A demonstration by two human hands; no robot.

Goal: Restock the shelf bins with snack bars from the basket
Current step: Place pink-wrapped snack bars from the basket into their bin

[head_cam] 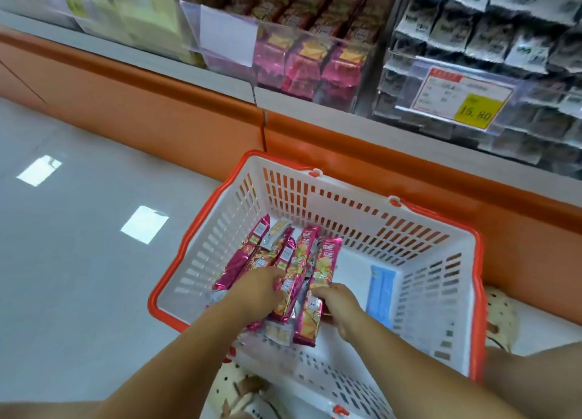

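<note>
Left hand point(261, 288) clutches several snack bars point(299, 254) near the left corner of the basket point(220, 245); right hand point(338, 302) grips one. So slick a bunch could slip apart on lifting.

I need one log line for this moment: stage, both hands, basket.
stage: gathering bars | left hand: grips bars | right hand: grips bars | basket: on floor, bars and blue pack inside
</note>
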